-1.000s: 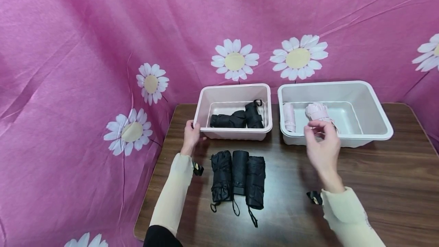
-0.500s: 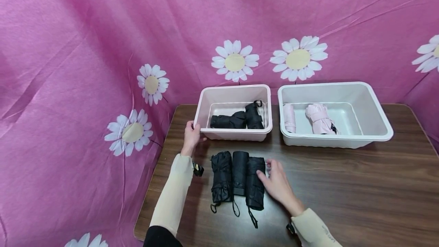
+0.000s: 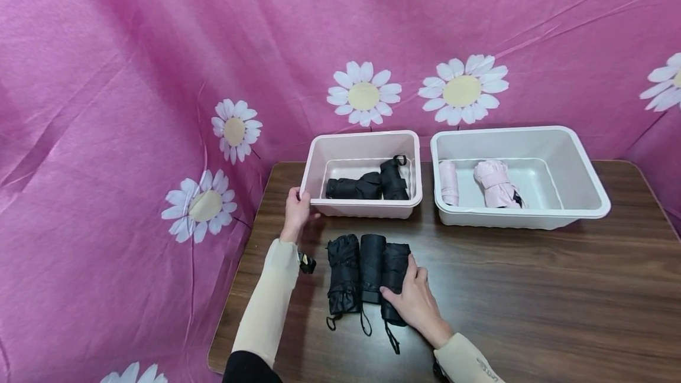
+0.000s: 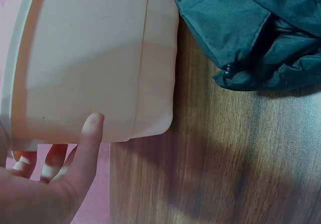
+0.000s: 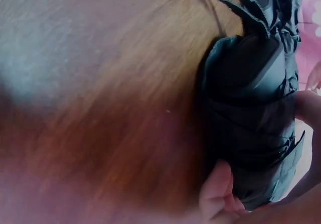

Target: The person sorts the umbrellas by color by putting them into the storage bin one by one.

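Note:
My left hand (image 3: 297,216) holds the front left corner of a pale pink plastic bin (image 3: 367,210). In the left wrist view the thumb lies along the wall of that bin (image 4: 95,68), with the other fingers at its end. Three folded black umbrellas lie side by side on the table: left (image 3: 343,273), middle (image 3: 373,265) and right (image 3: 395,268). My right hand (image 3: 420,303) grips the right umbrella, thumb on one side and fingers on the other. The right wrist view shows this umbrella (image 5: 251,128) between thumb and fingers, its strap at the top.
Two black umbrellas (image 3: 353,188) lie inside the pink bin. Beside it stands a larger white bin (image 3: 532,220) with two pale pink folded umbrellas (image 3: 495,184). A pink cloth with daisies (image 3: 340,28) hangs behind the wooden table (image 3: 558,288).
My right hand has come from above the white bin down to the left and taken hold of the right black umbrella. My left hand has stayed on the pink bin.

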Motion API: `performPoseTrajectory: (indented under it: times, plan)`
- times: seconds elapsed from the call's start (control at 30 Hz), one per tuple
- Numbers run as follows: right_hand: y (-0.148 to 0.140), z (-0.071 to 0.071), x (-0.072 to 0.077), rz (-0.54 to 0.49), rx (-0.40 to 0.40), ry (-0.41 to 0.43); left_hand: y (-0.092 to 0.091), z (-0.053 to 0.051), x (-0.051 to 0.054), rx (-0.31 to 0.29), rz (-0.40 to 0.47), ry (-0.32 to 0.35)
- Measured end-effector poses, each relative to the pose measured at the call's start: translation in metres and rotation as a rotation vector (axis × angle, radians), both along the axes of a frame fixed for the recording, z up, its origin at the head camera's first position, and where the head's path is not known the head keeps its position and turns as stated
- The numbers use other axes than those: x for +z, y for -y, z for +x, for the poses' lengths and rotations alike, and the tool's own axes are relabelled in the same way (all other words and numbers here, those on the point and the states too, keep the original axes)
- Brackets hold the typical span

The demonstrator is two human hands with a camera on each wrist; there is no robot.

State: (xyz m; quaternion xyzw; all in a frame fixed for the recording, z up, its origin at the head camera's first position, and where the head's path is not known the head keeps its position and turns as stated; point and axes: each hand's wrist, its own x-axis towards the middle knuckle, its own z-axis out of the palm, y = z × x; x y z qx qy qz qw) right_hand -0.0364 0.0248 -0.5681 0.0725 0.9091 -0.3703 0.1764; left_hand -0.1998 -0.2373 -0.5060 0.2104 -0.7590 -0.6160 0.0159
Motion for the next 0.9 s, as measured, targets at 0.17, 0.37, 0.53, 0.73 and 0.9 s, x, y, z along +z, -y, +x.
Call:
performPoseTrajectory:
  times: [0.17, 0.37, 0.53, 0.73, 0.9]
  plan:
    - [-0.001, -0.002, 0.003, 0.007, 0.004, 0.027, -0.001, 0.0, 0.0, -0.002, -0.004, -0.004]
    - [-0.004, -0.005, 0.002, 0.031, 0.011, 0.029, -0.001, -0.001, -0.002, 0.004, -0.005, -0.009]
    - [-0.009, -0.008, -0.001, 0.061, 0.003, -0.025, 0.0, -0.002, -0.004, -0.003, -0.004, -0.004]
    - [-0.02, -0.012, 0.001, 0.069, -0.007, -0.078, 0.0, 0.0, -0.002, -0.003, -0.005, 0.0]
    - [-0.023, -0.013, 0.001, 0.104, 0.009, -0.076, 0.0, 0.0, -0.002, -0.004, -0.011, -0.006]
